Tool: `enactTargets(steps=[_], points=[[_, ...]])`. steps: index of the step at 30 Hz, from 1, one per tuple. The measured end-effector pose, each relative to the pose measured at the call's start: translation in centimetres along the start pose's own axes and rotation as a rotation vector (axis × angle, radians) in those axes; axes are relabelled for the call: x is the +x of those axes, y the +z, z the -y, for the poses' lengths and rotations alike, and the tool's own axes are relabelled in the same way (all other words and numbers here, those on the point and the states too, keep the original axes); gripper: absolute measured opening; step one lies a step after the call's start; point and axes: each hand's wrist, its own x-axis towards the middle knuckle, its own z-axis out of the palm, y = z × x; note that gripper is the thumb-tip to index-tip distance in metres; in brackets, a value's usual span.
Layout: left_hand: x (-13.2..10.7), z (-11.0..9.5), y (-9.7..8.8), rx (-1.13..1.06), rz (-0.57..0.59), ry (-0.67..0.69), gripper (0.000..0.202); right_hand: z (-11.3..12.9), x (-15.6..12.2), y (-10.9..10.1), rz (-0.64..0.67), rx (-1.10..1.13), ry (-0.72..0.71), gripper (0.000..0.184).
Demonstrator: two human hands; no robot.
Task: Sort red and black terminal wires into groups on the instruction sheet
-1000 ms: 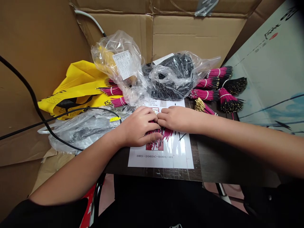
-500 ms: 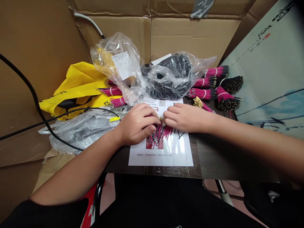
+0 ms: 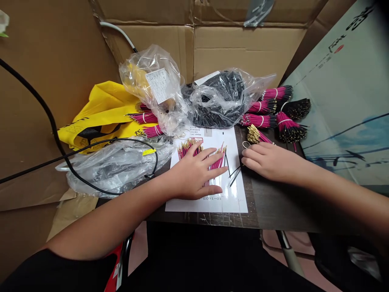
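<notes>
My left hand (image 3: 199, 172) lies palm down over the printed sheet (image 3: 209, 205) with its fingers spread. Under and beside it are loose pink wires with gold tips: a thick group (image 3: 186, 148) behind the fingers and a smaller group (image 3: 218, 159) to their right. Several short black wires (image 3: 234, 177) lie by the sheet's right edge. Right of the sheet, my right hand (image 3: 263, 160) is closed, fingers together and curled down. A white rubber band (image 3: 246, 144) loops out at its fingertips, which hide the grip itself. Just behind that hand rests a gold-tipped pink wire bundle (image 3: 254, 135).
Banded pink and black wire bundles (image 3: 259, 121) lie at the back right. Clear bags, one with black contents (image 3: 217, 101) and one with yellow (image 3: 158, 81), stand behind the sheet. A yellow bag (image 3: 106, 101) and a black cable (image 3: 45, 109) are left. Cardboard (image 3: 243, 48) walls the back.
My right hand has left the wires and moved right, off the sheet, to the white rubber band. My left hand has opened and spread over the sheet, uncovering the wire groups.
</notes>
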Motion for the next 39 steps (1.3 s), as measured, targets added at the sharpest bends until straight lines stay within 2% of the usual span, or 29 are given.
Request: enactTargets(steps=[6, 9, 13, 19, 25, 32, 35, 39], points=[[-0.2, 0.6, -0.5, -0.071, -0.01, 0.0, 0.065, 0.1, 1.3, 0.1, -0.001, -0.082, 0.039, 0.016], [-0.3, 0.8, -0.7, -0.1, -0.017, 0.007, 0.069, 0.3, 0.8, -0.5, -0.031, -0.081, 0.096, 0.02], [-0.1, 0.6, -0.6, -0.063, -0.035, 0.002, 0.067, 1.0, -0.3, -0.9, -0.059, 0.039, 0.16, 0.031], [0.0, 0.5, -0.8, -0.04, -0.066, -0.002, 0.064, 1.3, 0.8, -0.8, -0.101, 0.05, 0.107, 0.033], [0.1, 0.7, -0.7, -0.09, -0.036, 0.021, 0.056, 0.4, 2.7, -0.4, -0.136, 0.02, 0.063, 0.034], [0.1, 0.7, -0.6, -0.048, -0.054, 0.029, 0.05, -0.1, 3.3, 0.5, -0.151, 0.061, 0.065, 0.026], [-0.1, 1.1, -1.1, -0.047, -0.064, 0.021, 0.051, -0.2, 3.2, 0.8, -0.176, 0.091, 0.081, 0.026], [-0.7, 1.6, -2.5, -0.085, -0.082, -0.013, 0.049, -0.5, 3.8, 0.6, -0.254, 0.158, 0.156, 0.028]])
